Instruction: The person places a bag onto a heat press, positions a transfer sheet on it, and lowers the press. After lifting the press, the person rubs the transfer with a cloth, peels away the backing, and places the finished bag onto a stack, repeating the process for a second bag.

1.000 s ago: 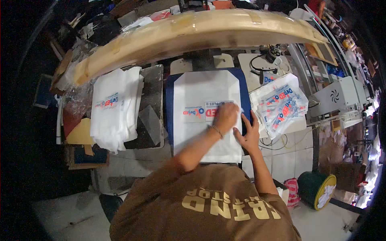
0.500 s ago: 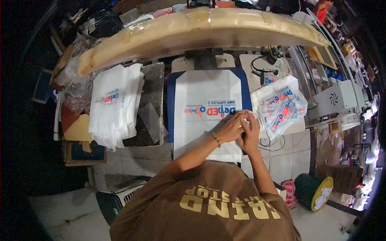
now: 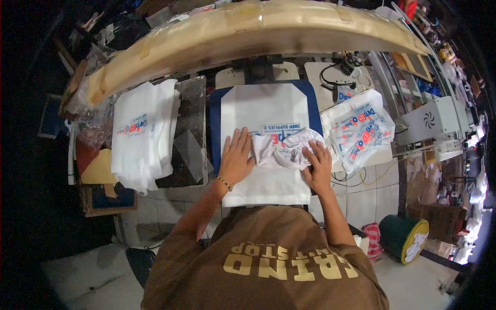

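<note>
A flat white sheet or bag (image 3: 266, 188) with clipped top corners and red and blue lettering lies on a blue board (image 3: 217, 108). My left hand (image 3: 237, 157) rests flat on its left side, fingers stretched out. Bunched over the print is a crumpled white cloth (image 3: 281, 157), which covers part of the letters. My right hand (image 3: 316, 165) has its fingers bent onto the cloth's right end.
To the left lies a stack of printed white pieces (image 3: 144, 150) on a dark board (image 3: 194, 165). Printed clear film sheets (image 3: 364, 134) are at right. A long tape-wrapped padded bar (image 3: 258, 41) spans the far side. A green bin (image 3: 395, 232) stands on the floor.
My hands were together at the print's right end. My left hand has moved left and spread flat on the white piece, and the white cloth now lies opened out across the lettering under my right hand.
</note>
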Demonstrator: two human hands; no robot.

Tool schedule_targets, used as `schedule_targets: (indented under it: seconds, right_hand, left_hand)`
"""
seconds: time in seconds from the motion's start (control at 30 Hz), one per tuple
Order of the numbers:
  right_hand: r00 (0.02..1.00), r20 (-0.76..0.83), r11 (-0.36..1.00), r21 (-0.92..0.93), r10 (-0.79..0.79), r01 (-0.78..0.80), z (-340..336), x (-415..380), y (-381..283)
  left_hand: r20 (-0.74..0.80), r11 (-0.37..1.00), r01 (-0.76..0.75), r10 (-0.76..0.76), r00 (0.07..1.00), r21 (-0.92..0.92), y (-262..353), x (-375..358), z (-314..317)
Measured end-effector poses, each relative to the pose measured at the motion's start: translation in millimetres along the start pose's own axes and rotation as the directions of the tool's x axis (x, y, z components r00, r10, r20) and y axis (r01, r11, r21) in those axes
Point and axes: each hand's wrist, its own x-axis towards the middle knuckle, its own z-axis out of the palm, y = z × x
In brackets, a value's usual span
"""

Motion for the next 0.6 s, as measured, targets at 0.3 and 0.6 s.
schedule_targets:
  seconds: [0.3,0.6]
  right_hand:
    - [0.958,-0.213,0.877,0.476,0.191,-0.069,2,-11,16]
    - [0.751,-0.362,0.785,0.528,0.552,-0.323,42,-47,92]
  left_hand:
    - [-0.113,0.988,0.144,-0.148,0.982,-0.048,-2,-22,8]
    - [-0.084,0.994,0.016,-0.025,0.996,-0.106,-11,-22,0]
